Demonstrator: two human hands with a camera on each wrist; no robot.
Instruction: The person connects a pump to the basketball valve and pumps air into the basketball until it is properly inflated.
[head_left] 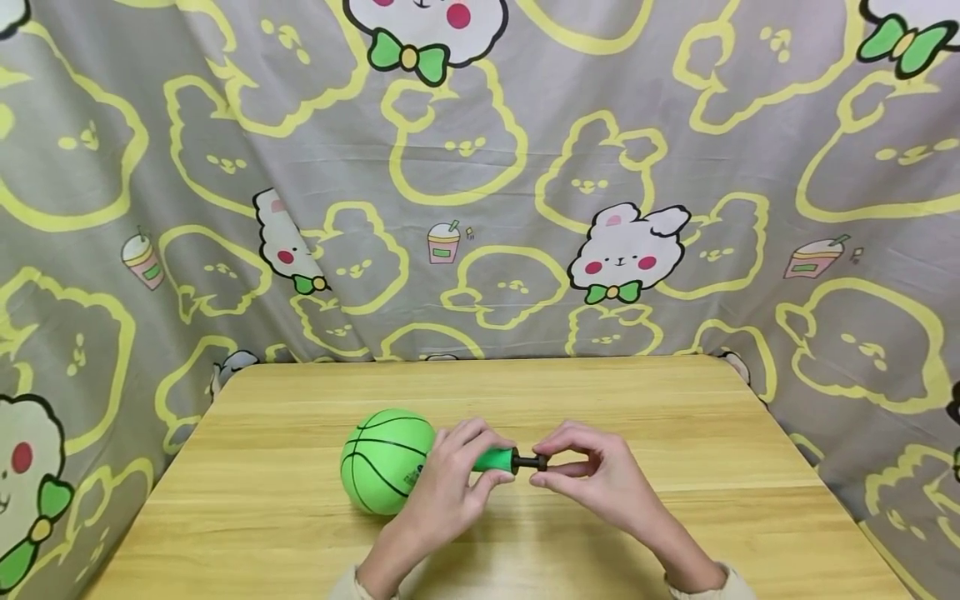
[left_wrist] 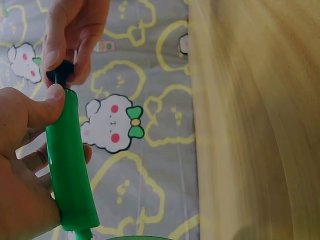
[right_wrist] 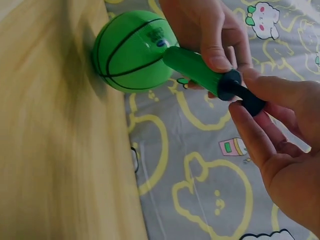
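A green hand pump (head_left: 495, 460) lies level in front of me, its tip end toward a green toy basketball (head_left: 384, 461) with black lines. Around the pump's barrel (left_wrist: 72, 165) curl the fingers of my left hand (head_left: 452, 479). My right hand (head_left: 600, 471) pinches the black plunger handle (right_wrist: 252, 102) between thumb and fingers. A short length of black rod (head_left: 529, 462) shows between barrel and handle. In the right wrist view the pump's far end meets the ball near its printed mark; the exact joint is hidden in the head view by my left hand.
The ball rests on a light wood table (head_left: 637, 400). Behind and beside the table hangs a grey curtain (head_left: 510, 225) printed with yellow outlines and white cartoon animals.
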